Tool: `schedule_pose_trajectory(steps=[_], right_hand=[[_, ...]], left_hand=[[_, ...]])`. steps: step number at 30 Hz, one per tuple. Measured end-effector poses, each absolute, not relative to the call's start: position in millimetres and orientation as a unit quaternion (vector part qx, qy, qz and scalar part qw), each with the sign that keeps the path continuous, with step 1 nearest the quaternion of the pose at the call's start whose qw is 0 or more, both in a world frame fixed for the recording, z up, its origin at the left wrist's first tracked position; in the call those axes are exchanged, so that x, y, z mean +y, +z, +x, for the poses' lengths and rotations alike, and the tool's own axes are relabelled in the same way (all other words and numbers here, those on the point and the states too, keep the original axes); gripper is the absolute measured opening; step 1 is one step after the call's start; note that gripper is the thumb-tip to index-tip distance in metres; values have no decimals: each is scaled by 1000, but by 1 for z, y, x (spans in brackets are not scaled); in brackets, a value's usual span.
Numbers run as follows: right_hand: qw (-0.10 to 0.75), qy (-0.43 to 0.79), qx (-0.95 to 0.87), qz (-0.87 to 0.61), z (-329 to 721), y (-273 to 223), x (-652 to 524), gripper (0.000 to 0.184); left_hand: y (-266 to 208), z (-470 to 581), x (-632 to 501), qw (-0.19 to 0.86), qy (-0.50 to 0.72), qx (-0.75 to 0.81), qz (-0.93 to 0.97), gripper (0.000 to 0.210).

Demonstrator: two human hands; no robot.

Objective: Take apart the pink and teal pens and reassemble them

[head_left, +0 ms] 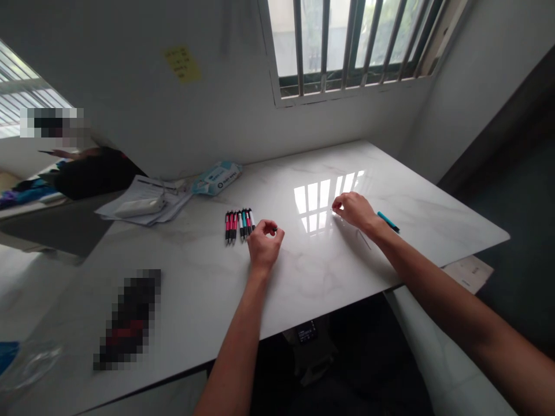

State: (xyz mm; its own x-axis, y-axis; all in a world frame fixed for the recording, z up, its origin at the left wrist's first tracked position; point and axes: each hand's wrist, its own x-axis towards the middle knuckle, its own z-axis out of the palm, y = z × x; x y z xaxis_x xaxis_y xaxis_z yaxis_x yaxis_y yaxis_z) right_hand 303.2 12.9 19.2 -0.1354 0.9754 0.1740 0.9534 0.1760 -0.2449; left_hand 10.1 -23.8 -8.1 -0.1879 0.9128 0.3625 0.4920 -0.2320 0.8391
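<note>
My left hand (265, 245) is over the white tabletop with its fingers curled in a pinch. A bit of something small and dark shows at its fingertips, too small to name. Just left of it lies a row of several click pens (235, 226), with red, teal and white barrels and black grips; the hand hides part of the row's right end. My right hand (353, 209) is pinched low over the table farther right, and what sits between its fingertips is too small to make out. Beside that wrist lie a teal pen part (387, 221) and a thin stick like a refill (364, 239).
A pack of wipes (217, 178) and papers (145, 199) lie along the wall. On the left are a blurred-out dark object (128, 320) and clear plastic (32, 367). A barred window is ahead; another person (93, 170) sits beyond the partition.
</note>
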Motion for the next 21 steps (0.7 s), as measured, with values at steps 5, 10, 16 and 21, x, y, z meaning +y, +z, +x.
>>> schedule_pose_trajectory(steps=[5,10,16,21], right_hand=[[183,97,-739,-641,311,4,21,16],[281,92,-727,-619,341,14,-5,20],[267,87,-707,-649,372,15,-63,26],[237,119,-675,-689,378,-9,-87,25]], left_hand=[[-11,10,-25,259,476,551,635,6],[-11,10,-27,229,475,552,646,12],[-7,12,-28,225,474,551,649,21],[-10,14,-28,303,480,537,624,38]])
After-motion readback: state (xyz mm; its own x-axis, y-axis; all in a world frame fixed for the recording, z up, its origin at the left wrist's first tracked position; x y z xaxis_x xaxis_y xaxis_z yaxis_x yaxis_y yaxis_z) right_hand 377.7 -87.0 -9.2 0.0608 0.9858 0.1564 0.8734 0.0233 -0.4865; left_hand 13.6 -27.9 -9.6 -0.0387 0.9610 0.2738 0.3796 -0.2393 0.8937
